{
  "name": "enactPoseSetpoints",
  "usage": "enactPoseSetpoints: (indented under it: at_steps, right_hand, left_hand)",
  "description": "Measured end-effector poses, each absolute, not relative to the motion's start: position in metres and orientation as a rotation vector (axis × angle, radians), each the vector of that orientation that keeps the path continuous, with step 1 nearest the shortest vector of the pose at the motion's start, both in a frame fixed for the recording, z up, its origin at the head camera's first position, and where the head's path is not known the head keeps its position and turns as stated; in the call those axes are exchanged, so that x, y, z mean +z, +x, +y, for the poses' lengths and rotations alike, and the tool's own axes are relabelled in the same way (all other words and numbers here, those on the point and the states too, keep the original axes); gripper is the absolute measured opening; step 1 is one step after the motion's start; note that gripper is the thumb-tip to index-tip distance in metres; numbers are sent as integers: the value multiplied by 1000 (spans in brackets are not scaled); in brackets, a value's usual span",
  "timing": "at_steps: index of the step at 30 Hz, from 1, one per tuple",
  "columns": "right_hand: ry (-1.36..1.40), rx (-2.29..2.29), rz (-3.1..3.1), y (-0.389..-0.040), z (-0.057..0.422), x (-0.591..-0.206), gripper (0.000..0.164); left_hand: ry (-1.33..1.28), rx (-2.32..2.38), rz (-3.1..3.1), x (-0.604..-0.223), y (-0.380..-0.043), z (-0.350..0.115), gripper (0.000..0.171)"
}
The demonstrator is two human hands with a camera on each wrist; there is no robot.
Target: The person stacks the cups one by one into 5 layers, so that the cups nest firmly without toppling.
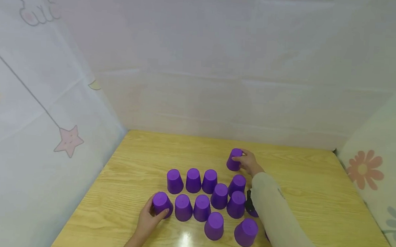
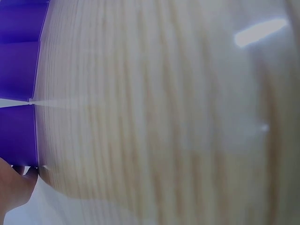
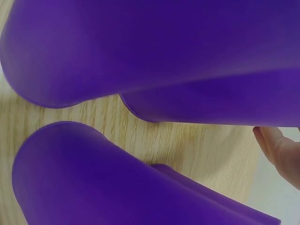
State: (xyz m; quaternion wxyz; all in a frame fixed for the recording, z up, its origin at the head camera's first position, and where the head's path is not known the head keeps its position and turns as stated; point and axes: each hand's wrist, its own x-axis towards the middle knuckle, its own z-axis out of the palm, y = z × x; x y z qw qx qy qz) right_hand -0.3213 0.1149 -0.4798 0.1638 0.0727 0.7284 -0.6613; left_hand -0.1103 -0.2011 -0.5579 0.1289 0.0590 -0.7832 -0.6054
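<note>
My left hand grips an upside-down purple cup at the left end of the nearer line of cups. In the left wrist view, its fingers lie against the lower part of that cup. Farther back, my right hand holds another upside-down purple cup, thumb and fingers about its side. Fingers of the right hand show at the right edge of the right wrist view, where large purple cups cover much of the picture.
Several more purple cups stand upside down between the hands, among them one at the back left and one at the front right. The right sleeve partly hides cups beside it. Printed cloth surrounds the wooden table.
</note>
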Motion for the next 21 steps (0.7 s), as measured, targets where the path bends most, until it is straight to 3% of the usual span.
enactPoseSetpoints:
  at_steps: [9,21]
  right_hand:
    - [158,-1966,2091,-329,123,-487,64]
    - [-83,-1733,2279,-327,128,-449,67]
  left_hand:
    - [148,-1749,-2284,-557,-111,-201,64]
    - [155,-1748,-2290,-558,-110,-202,63]
